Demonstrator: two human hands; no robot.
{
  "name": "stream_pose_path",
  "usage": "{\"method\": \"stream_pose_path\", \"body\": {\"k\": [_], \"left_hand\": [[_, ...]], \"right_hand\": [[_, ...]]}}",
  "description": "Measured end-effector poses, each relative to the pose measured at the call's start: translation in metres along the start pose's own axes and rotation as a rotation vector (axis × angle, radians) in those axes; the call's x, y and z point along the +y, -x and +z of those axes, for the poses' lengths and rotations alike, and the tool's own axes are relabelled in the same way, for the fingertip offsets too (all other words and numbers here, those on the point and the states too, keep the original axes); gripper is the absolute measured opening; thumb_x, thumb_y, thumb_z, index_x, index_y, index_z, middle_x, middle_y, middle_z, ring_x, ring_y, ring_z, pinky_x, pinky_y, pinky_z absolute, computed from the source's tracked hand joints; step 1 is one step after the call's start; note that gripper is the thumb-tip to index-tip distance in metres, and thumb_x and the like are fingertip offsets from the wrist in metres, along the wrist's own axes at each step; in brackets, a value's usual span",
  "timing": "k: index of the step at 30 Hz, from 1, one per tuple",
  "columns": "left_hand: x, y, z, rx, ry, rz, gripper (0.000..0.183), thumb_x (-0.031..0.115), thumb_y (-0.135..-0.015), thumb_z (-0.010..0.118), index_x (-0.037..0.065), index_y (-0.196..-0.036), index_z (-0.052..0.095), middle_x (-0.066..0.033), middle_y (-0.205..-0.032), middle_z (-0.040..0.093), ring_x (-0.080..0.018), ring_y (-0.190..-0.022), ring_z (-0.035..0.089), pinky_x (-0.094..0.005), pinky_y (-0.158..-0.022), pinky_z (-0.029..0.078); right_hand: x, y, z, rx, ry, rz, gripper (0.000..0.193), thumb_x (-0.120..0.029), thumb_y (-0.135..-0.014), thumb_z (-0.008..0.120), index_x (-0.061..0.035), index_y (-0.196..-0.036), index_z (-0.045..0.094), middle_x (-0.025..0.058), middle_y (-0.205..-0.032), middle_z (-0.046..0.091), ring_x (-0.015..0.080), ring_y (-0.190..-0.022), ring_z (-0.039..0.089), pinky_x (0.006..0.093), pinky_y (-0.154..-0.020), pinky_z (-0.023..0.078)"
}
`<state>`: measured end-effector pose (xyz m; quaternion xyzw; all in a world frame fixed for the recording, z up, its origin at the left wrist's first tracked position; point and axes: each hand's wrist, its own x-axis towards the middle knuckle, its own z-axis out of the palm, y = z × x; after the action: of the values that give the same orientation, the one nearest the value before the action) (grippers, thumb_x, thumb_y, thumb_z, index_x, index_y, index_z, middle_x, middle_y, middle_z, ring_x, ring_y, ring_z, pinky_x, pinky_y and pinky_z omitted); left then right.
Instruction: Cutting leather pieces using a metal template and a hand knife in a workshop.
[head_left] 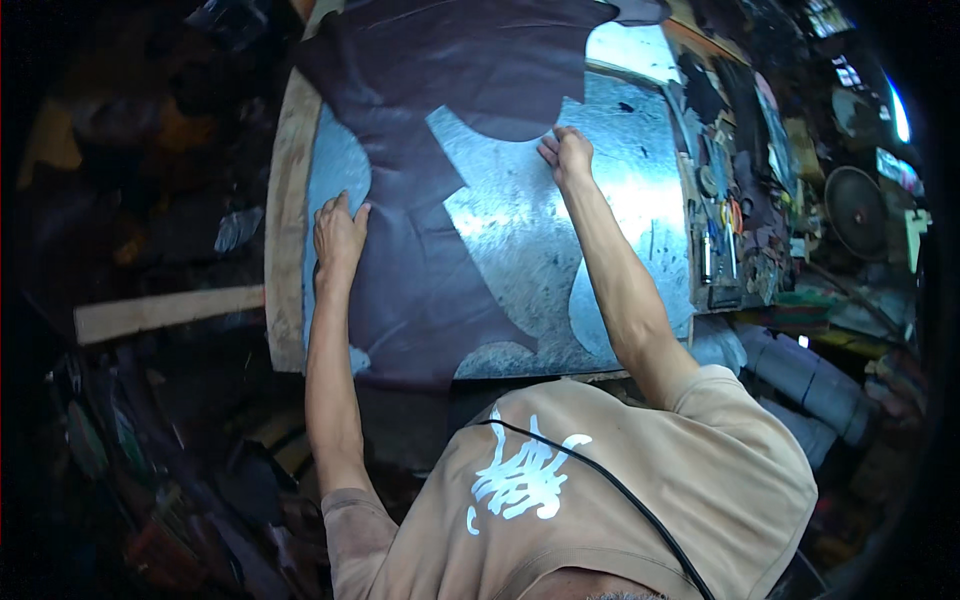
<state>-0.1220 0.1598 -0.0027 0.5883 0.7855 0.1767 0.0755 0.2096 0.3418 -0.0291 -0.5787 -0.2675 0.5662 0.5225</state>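
Note:
A large dark brown leather hide (410, 270) with cut-out edges lies over a shiny grey metal-topped table (520, 220). Its near end hangs past the table's front edge. My left hand (340, 238) lies open at the hide's left edge, fingers spread, partly on the metal and touching the leather. Farther away and to the right, my right hand (570, 158) is at the curved lower edge of the hide's far part. Its fingers are curled in at that edge and look closed on the leather, though the fingertips are small in view.
A wooden rail (287, 220) borders the table's left side, with a wooden plank (170, 312) sticking out from it. On the right, a side shelf holds several hand tools (728, 235) and scraps. Grey rolls (810, 375) lie below it. A black cable (610, 478) crosses my shirt.

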Motion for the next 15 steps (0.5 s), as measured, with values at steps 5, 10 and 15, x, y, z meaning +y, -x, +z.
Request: {"method": "stream_pose_path", "body": {"k": [5,10,15], "left_hand": [[0.01,-0.059,0.027,-0.136,0.118,-0.24,0.059,0.04,-0.081,0.071,-0.004,-0.118,0.062,-0.0257,-0.105,0.066,-0.038,-0.099,0.064,-0.0448,-0.087,0.049],[0.016,-0.115,0.026,-0.65,0.332,-0.457,0.063,0.049,-0.076,0.075,-0.004,-0.11,0.066,-0.0159,-0.094,0.07,-0.0232,-0.088,0.068,-0.0338,-0.079,0.052],[0.081,-0.129,0.039,-0.66,0.866,-0.379,0.039,0.033,-0.084,0.073,-0.003,-0.098,0.067,-0.0072,-0.092,0.067,-0.0149,-0.08,0.061,-0.0307,-0.074,0.049]], "right_hand": [[-0.023,-0.082,0.016,0.035,-0.106,0.269,0.05,-0.024,-0.089,0.065,-0.004,-0.132,0.047,0.018,-0.119,0.049,0.0339,-0.106,0.056,0.048,-0.079,0.056],[-0.009,-0.227,0.011,-0.176,-0.023,0.356,0.046,-0.007,-0.085,0.046,-0.002,-0.131,0.052,0.0168,-0.12,0.06,0.0293,-0.096,0.059,0.0376,-0.082,0.049],[-0.041,-0.252,0.008,0.091,1.027,-0.83,0.014,-0.011,-0.078,0.058,-0.0036,-0.083,0.069,0.0201,-0.093,0.069,0.0332,-0.091,0.066,0.0443,-0.075,0.052]]}}
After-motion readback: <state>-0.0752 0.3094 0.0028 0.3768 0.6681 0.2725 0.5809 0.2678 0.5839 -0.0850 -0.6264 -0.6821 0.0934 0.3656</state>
